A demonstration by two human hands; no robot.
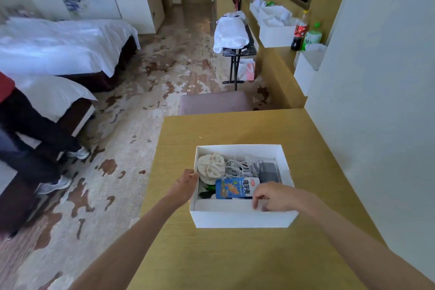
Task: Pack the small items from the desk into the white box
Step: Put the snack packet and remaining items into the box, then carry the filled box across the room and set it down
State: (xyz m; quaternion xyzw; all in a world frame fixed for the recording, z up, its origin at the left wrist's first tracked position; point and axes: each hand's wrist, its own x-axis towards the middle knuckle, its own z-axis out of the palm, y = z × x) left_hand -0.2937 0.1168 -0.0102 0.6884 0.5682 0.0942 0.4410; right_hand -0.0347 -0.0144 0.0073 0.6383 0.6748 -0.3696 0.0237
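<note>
The white box (242, 219) stands on the wooden desk (235, 254). Inside lie a cream rolled cloth (210, 168), white cables (236, 167), a grey charger (267, 169), a blue snack packet (235, 187) and something dark green (208, 189). My left hand (184, 186) holds the box's left wall, fingers curled over its rim. My right hand (275, 196) reaches into the box's near right corner, fingers curled down beside the blue packet; what they touch is hidden.
A padded stool (214, 102) stands at the desk's far edge and a wall (376, 101) runs along the right. Left of the desk are patterned carpet, two beds and a seated person's legs (35, 148). Further back, a counter holds other white boxes (276, 30) and bottles (300, 30).
</note>
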